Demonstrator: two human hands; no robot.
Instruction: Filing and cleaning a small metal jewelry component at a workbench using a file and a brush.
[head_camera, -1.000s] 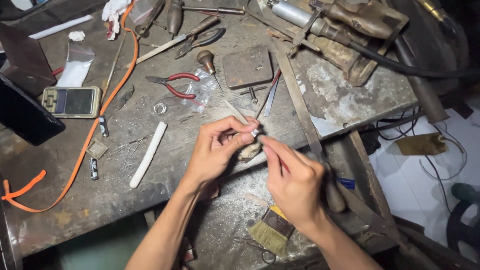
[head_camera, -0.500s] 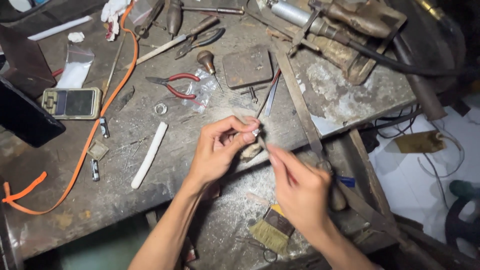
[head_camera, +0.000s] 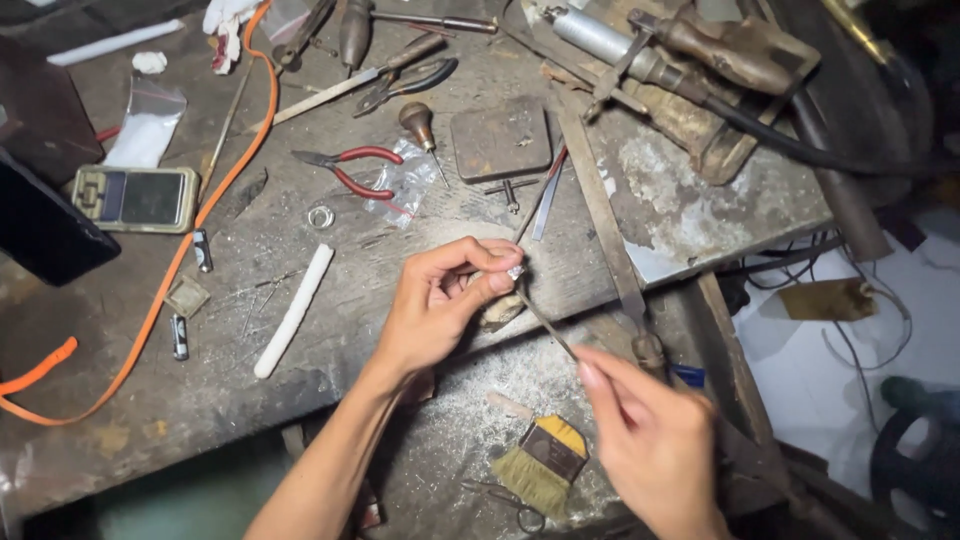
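While the left hand (head_camera: 440, 310) pinches one small silvery piece (head_camera: 516, 272) between thumb and forefinger, it rests at the table (head_camera: 300, 400) front edge, palm turned inward. One thin file (head_camera: 545, 322) touches the piece; the right hand (head_camera: 655, 440) grips its lower end, fingers closed, held lower right and apart from the left. Below lies one brush (head_camera: 540, 462) with yellow ferrule. On the table: one white stick (head_camera: 293, 310), one ring (head_camera: 320, 216), one red-handled pliers (head_camera: 350, 170), one pocket scale (head_camera: 135, 198), one orange strap (head_camera: 190, 240). One clear bag (head_camera: 145, 130) holds white powder.
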